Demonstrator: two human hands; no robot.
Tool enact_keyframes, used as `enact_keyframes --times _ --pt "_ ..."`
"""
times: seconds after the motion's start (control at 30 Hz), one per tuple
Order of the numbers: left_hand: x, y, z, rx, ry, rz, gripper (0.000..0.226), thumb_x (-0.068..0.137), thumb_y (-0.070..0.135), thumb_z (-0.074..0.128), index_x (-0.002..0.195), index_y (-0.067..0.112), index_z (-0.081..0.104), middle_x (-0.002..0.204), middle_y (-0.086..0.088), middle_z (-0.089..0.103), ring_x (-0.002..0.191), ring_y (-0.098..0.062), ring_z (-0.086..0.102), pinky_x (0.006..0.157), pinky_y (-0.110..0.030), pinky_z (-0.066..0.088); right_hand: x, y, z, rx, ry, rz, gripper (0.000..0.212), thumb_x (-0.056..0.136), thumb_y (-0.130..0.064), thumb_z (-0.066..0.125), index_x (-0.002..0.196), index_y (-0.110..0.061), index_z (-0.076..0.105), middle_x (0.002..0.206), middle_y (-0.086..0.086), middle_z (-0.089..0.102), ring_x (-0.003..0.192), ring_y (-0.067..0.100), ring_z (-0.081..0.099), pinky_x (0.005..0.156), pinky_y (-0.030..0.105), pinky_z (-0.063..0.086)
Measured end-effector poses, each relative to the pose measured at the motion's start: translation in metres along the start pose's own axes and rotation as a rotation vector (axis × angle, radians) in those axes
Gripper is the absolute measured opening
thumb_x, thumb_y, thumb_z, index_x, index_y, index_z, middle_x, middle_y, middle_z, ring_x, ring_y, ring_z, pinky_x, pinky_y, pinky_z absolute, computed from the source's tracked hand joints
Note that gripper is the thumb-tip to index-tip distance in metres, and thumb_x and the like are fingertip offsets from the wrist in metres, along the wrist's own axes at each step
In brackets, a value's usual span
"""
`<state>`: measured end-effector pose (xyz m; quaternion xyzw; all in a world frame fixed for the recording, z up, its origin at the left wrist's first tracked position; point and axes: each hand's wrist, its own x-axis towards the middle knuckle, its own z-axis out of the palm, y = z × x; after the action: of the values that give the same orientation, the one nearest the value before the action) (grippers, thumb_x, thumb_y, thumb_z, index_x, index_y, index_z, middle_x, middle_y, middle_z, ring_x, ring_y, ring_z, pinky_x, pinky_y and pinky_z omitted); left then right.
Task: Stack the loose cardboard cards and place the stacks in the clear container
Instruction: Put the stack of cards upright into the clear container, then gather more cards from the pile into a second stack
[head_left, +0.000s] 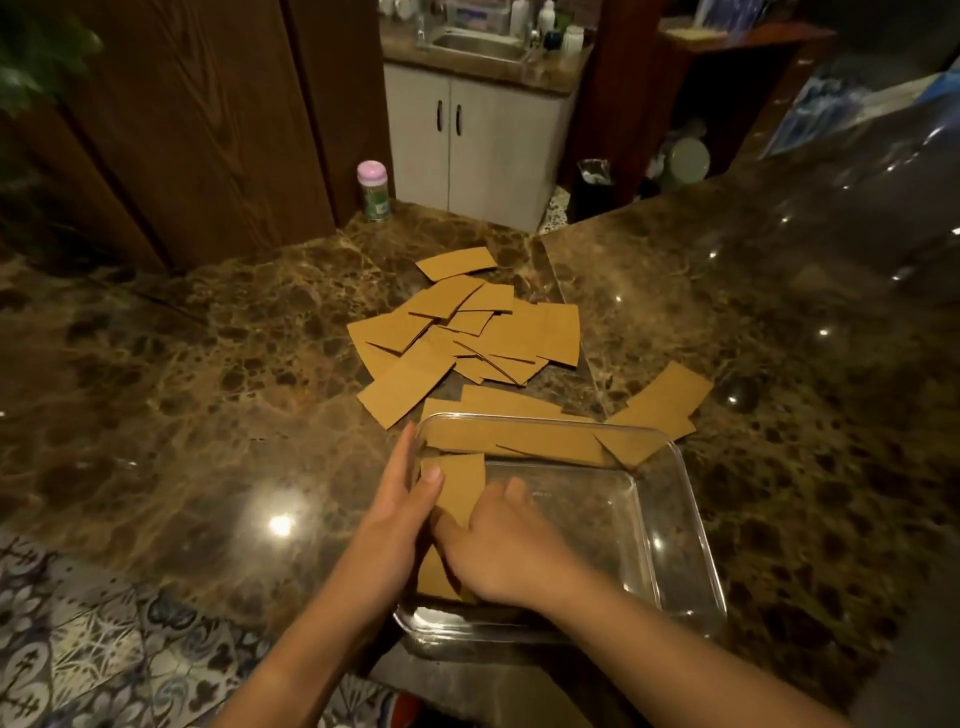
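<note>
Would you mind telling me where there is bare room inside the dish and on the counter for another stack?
Inside the clear container, the right half of the floor is bare; its left end holds the stack of cards under the left hand and right hand. The counter left of the container is free. Behind it, the loose cards crowd the surface.

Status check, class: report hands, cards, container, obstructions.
Both hands, left hand and right hand, on card stack inside clear container. Loose cards remain. Nothing obstructing.
</note>
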<state>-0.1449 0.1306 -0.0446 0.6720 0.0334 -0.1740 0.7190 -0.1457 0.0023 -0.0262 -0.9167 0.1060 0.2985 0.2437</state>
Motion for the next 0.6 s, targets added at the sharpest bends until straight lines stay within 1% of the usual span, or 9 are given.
enact_keyframes --times 0.07,0.17,0.2,0.27,0.33,0.37,0.43,0.53,0.6 --pt "-0.001 0.001 0.001 -0.027 -0.002 -0.009 0.077 0.078 0.062 0.064 0.147 0.043 0.034 0.148 0.020 0.045 0.133 0.001 0.044 0.111 -0.032 0.039 -0.004 -0.001 -0.006 -0.119 -0.021 -0.003 0.099 0.088 -0.077 0.025 0.153 -0.002 0.020 0.153 0.018 0.034 0.134 0.036 0.041 0.106 0.047 0.040" --pt "0.000 0.014 -0.002 -0.074 0.061 -0.041 0.043 0.088 0.041 0.058 0.130 0.032 0.056 0.116 0.012 0.071 0.103 -0.001 0.067 0.082 -0.025 0.051 -0.021 0.000 -0.036 -0.208 -0.052 -0.070 0.118 0.075 -0.092 0.008 0.154 -0.007 0.025 0.143 0.017 0.051 0.126 0.036 0.052 0.098 0.046 0.045" --pt "0.005 0.022 -0.005 -0.001 0.105 -0.004 0.035 0.090 0.035 0.054 0.123 0.029 0.061 0.112 0.007 0.073 0.098 -0.001 0.068 0.081 -0.027 0.050 -0.030 0.004 -0.053 -0.137 -0.036 -0.131 0.116 0.073 -0.094 0.005 0.155 -0.015 0.027 0.138 0.014 0.057 0.124 0.032 0.055 0.098 0.045 0.046" --pt "0.023 0.039 -0.014 0.128 0.206 0.104 0.024 0.095 0.022 0.053 0.114 0.031 0.064 0.116 0.004 0.069 0.101 0.001 0.064 0.090 -0.027 0.047 -0.049 0.015 -0.101 0.219 0.016 -0.245 0.101 0.070 -0.094 0.012 0.146 -0.034 0.041 0.118 0.003 0.070 0.106 0.018 0.066 0.088 0.040 0.052" --pt "0.045 0.055 -0.016 0.175 0.206 0.184 0.025 0.096 0.014 0.053 0.112 0.030 0.064 0.119 0.003 0.067 0.107 -0.001 0.061 0.093 -0.025 0.044 -0.047 0.046 -0.151 0.645 0.205 -0.263 0.080 0.072 -0.085 0.035 0.129 -0.035 0.057 0.091 0.005 0.073 0.074 0.011 0.067 0.066 0.030 0.052" --pt "0.057 0.063 -0.015 0.196 0.175 0.203 0.025 0.095 0.012 0.055 0.112 0.028 0.064 0.116 0.003 0.068 0.106 -0.003 0.062 0.091 -0.025 0.044 -0.036 0.066 -0.172 0.744 0.332 -0.232 0.072 0.074 -0.077 0.047 0.127 -0.031 0.060 0.088 0.005 0.072 0.069 0.011 0.064 0.062 0.029 0.050" --pt "0.084 0.078 -0.008 0.301 0.044 0.225 0.025 0.092 0.012 0.062 0.110 0.028 0.065 0.110 0.004 0.069 0.102 -0.006 0.065 0.088 -0.024 0.047 -0.002 0.104 -0.200 0.636 0.440 -0.128 0.070 0.078 -0.061 0.068 0.138 -0.026 0.053 0.111 0.000 0.069 0.086 0.012 0.064 0.076 0.034 0.053" --pt "0.129 0.092 0.016 0.614 -0.203 0.231 0.020 0.089 0.015 0.068 0.104 0.027 0.065 0.103 0.006 0.067 0.094 -0.009 0.065 0.079 -0.024 0.055 0.048 0.139 -0.209 0.313 0.244 0.071 0.098 0.074 -0.047 0.081 0.153 -0.022 0.029 0.151 0.003 0.045 0.131 0.020 0.048 0.104 0.035 0.041" --pt "0.157 0.093 0.039 0.920 -0.337 0.281 0.018 0.086 0.021 0.072 0.097 0.031 0.063 0.100 0.010 0.064 0.091 -0.009 0.064 0.081 -0.027 0.055 0.071 0.145 -0.200 0.147 0.133 0.178 0.129 0.064 -0.056 0.085 0.158 -0.022 0.004 0.163 0.011 0.023 0.146 0.028 0.030 0.114 0.039 0.030"
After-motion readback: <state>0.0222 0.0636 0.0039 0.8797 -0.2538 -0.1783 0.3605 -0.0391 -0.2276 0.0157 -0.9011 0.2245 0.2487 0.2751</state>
